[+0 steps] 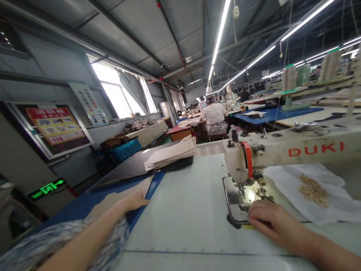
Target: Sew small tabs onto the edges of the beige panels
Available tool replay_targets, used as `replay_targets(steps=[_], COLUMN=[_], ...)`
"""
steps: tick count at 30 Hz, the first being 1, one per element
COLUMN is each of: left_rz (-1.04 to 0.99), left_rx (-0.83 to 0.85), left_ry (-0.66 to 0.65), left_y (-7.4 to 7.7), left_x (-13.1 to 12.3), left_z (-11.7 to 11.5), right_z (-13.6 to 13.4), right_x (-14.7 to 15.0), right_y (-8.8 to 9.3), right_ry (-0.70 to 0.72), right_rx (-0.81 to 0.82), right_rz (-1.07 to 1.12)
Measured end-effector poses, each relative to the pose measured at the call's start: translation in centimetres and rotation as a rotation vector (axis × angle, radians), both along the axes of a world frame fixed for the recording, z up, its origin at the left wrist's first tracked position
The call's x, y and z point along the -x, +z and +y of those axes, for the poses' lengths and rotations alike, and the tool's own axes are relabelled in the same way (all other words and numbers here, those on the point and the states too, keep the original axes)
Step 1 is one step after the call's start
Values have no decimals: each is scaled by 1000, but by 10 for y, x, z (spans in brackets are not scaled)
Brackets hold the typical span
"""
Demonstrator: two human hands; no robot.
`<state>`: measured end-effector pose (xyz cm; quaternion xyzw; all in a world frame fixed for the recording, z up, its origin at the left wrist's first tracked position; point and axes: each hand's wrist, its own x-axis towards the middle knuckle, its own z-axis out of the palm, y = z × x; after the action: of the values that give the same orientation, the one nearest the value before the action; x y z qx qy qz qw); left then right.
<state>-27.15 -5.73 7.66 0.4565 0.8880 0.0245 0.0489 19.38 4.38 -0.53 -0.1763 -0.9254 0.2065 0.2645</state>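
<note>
My left hand (134, 202) lies low over a beige flat piece (121, 195) on the blue surface at the left. Its thumb sticks out to the right, and its other fingers show only in part. Beside the needle area of the sewing machine (316, 150), my right hand (272, 222) rests with fingers curled together at the front of the metal plate (234, 195). Whatever its fingertips may hold is hidden. A small lamp lights the plate near the presser foot.
Gold-coloured small metal parts (313, 190) lie on a white sheet (284, 180) under the machine arm. A stack of beige pieces (172, 154) sits on a dark board behind my left hand. Further back, a person (213, 114) sits at another table.
</note>
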Motion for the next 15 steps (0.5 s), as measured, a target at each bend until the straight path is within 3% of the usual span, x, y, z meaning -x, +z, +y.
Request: replay_targets(steps=[4,8,11,13,15], left_rz=[104,229,322,354,348], left_rx=[89,25,-63,-98,-99], left_ry=[57,75,17,-80,-222], left_y=[8,40,60,58,41], left_x=[-16,-32,-60,-91,-133], left_z=[5,3,-4,-12,-21], right_z=[-1,-4,-5,-6,-6], right_x=[-3,-3,-3,-3,-3], right_y=[1,3,3,4,4], right_ry=[-43,-63,-69,-74,-77], right_rx=[-7,-2,-5,-8,-14], right_rz=[10,9,2,-5,-20])
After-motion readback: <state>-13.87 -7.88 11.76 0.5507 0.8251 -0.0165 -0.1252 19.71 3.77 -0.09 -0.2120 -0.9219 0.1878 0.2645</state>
